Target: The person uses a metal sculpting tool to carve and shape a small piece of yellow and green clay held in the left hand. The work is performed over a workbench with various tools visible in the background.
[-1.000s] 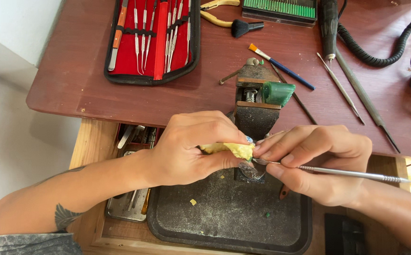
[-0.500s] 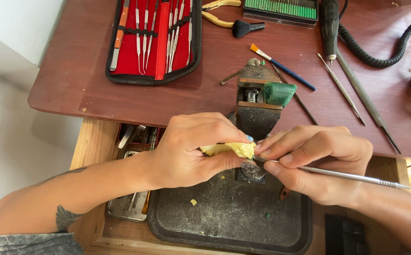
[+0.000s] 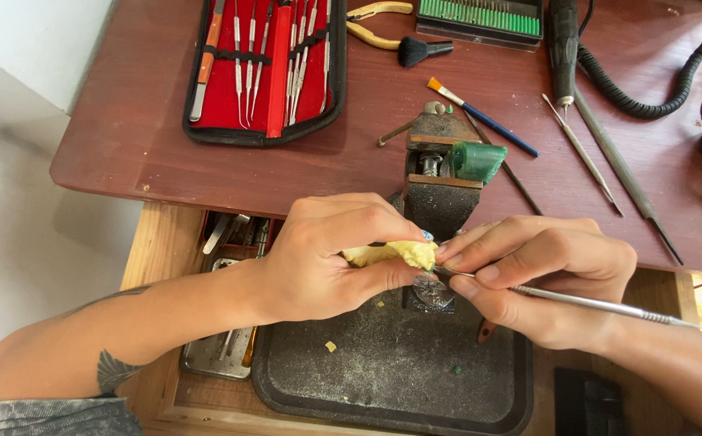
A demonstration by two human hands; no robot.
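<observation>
My left hand [image 3: 327, 258] grips a small yellow lump [image 3: 395, 253], pinched between thumb and fingers. My right hand [image 3: 541, 274] holds a thin metal carving tool [image 3: 593, 303] like a pen, its tip resting against the lump's right end. Both hands meet just in front of a small bench vise [image 3: 441, 182] clamped at the table edge. A green block [image 3: 478, 161] sits in the vise jaws. Below the hands lies a dark tray [image 3: 383, 379] with a few yellow crumbs on it.
An open red case of metal instruments [image 3: 266, 69] lies at the back left of the brown table [image 3: 141, 153]. Yellow pliers [image 3: 375, 20], a black brush [image 3: 419, 51], a blue-handled paintbrush [image 3: 484, 119], a green bur rack [image 3: 480, 16], a rotary handpiece with coiled cord [image 3: 565, 48] and long files [image 3: 621, 173] lie behind. An open drawer [image 3: 222, 242] holds tools.
Both hands stay in place; the right fingers and tool tip have shifted only slightly against the yellow lump.
</observation>
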